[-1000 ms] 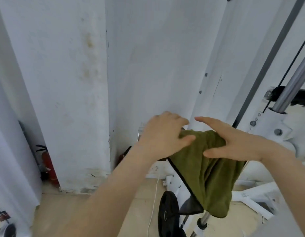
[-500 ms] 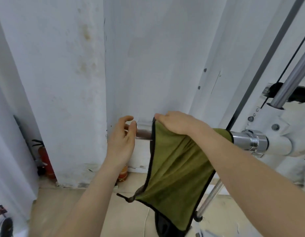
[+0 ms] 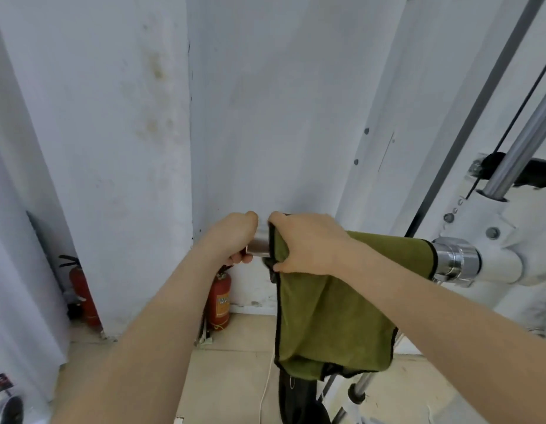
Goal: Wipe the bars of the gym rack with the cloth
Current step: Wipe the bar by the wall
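An olive-green cloth point(image 3: 323, 319) with black edging hangs over a horizontal chrome bar point(image 3: 259, 245) of the white gym rack point(image 3: 504, 240). My right hand point(image 3: 308, 243) grips the cloth's left edge where it wraps the bar. Just left of it, my left hand point(image 3: 232, 237) curls around the bare end of the bar. At the cloth's right edge the bar's chrome collar point(image 3: 455, 261) meets the rack's white joint. Most of the bar is hidden under the cloth and my hands.
A white wall corner point(image 3: 189, 148) stands close behind the bar. Two red fire extinguishers point(image 3: 219, 298) point(image 3: 82, 289) sit on the floor at its foot. A chrome guide rod point(image 3: 522, 139) and a black cable point(image 3: 510, 123) rise at the right. A black weight plate point(image 3: 299, 399) sits below the cloth.
The left hand has closed around the bar's end. The right hand has bunched the cloth's left edge on the bar, and the cloth now hangs straighter.
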Motion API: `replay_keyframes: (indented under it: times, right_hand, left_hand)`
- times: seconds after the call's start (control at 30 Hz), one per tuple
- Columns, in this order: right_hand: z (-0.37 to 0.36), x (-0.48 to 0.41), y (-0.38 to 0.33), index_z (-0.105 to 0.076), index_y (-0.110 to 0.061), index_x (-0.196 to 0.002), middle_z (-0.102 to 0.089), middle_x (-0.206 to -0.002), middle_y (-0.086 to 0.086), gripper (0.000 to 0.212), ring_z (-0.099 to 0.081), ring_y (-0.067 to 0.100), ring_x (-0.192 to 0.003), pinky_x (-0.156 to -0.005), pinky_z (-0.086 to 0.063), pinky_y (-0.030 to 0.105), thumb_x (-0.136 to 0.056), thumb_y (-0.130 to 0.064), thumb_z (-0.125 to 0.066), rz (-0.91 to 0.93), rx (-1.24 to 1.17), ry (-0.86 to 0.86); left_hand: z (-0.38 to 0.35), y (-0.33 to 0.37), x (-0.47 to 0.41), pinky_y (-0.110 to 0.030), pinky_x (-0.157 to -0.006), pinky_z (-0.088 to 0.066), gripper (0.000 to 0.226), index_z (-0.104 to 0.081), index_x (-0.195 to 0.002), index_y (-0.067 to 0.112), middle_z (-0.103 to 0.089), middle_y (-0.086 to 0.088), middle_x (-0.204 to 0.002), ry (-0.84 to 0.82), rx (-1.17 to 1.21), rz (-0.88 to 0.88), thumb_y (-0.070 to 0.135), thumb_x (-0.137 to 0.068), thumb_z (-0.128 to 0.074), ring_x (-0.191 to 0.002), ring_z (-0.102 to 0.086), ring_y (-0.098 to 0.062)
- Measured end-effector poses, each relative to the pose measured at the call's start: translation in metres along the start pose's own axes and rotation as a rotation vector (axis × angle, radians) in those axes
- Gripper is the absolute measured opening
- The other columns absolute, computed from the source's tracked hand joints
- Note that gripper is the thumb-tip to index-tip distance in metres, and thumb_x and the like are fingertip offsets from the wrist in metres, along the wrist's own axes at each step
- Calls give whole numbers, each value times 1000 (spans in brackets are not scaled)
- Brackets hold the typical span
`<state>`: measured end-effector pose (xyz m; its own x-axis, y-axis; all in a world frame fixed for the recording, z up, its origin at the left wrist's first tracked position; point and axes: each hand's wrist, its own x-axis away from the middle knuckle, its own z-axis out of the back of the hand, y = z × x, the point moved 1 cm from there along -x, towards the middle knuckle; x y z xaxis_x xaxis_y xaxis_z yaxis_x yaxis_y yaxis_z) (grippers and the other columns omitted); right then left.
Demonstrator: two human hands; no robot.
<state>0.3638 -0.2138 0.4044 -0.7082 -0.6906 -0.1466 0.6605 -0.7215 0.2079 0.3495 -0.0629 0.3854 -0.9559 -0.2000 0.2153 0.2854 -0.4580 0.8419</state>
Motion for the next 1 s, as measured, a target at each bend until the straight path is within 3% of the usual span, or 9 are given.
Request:
replay_keyframes:
  times: [0.13, 0.23, 0.33, 0.47, 0.6, 0.7, 0.87, 0.93, 1.0]
  right_hand:
    - [-12, 34, 32, -50, -23, -108, -59, -86, -6, 41, -59, 16, -72, -64, -53, 35, -75, -46, -62, -160, 47, 128]
    - [-1, 41, 62, -57, -26, -106, -60, -87, -8, 50, -59, 14, -80, -73, -55, 35, -66, -52, -71, -342, -116, -225]
    - [12, 15, 50, -58, -22, -106, -63, -95, -3, 55, -61, 15, -85, -80, -55, 37, -63, -47, -81, -289, -306, -476]
    - [8, -25, -21, -54, -25, -97, -57, -79, -8, 41, -56, 16, -71, -57, -44, 29, -66, -43, -73, -155, -123, -163]
    - [-12, -2, -26, -49, -19, -104, -59, -90, -2, 33, -54, 21, -72, -58, -32, 31, -79, -36, -62, -82, 73, 238]
    - [-12, 33, 28, -52, -24, -106, -59, -88, -6, 42, -58, 16, -77, -62, -43, 30, -75, -49, -64, -213, -28, 120]
    - [0, 52, 77, -54, -27, -109, -58, -93, -8, 55, -57, 15, -87, -76, -53, 36, -66, -55, -72, -363, -172, -329]
    - [-3, 39, 60, -54, -25, -107, -59, -92, -6, 51, -59, 17, -85, -73, -54, 36, -66, -48, -72, -309, -111, -255]
    - [-12, 25, 29, -53, -23, -104, -61, -89, -5, 41, -60, 21, -81, -67, -47, 32, -69, -39, -68, -244, 5, 32]
  left_hand:
    - [-1, -5, -3, -21, -42, -34, 39, -46, -80, 15, -59, -11, -66, 56, 12, -81, 47, -96, -31, -39, -46, -14]
    - [-15, -24, 2, -30, -59, -44, 35, -57, -75, 28, -57, -2, -80, 115, 240, -388, 50, -97, -42, -67, -56, -16]
    - [-15, -42, 9, -38, -87, -52, 13, -70, -98, 31, -64, 0, -107, -65, 457, -484, 33, -92, -59, -101, -58, -23]
    - [-3, -30, 19, -38, -81, -55, 22, -68, -103, 15, -67, -9, -105, 18, 678, -320, 29, -86, -66, -92, -65, -26]
    - [-1, -17, 21, -31, -62, -46, 62, -60, -78, 14, -67, -3, -61, 249, -99, -195, 62, -95, -26, -58, -61, -19]
    - [3, -22, 19, -30, -61, -40, 63, -57, -68, 11, -62, -4, -57, 219, -94, -270, 63, -94, -32, -55, -54, -19]
    - [2, -46, 24, -27, -82, -48, 22, -62, -112, 24, -61, -5, -105, -208, 388, -383, 37, -95, -53, -91, -59, -15]
    - [3, -46, 26, -33, -92, -45, 16, -62, -108, 28, -60, 1, -113, -210, 415, -451, 19, -96, -57, -102, -57, -19]
    - [3, -28, 29, -32, -89, -43, 15, -65, -101, 32, -65, 10, -108, -54, 295, -465, 24, -91, -58, -98, -59, -16]
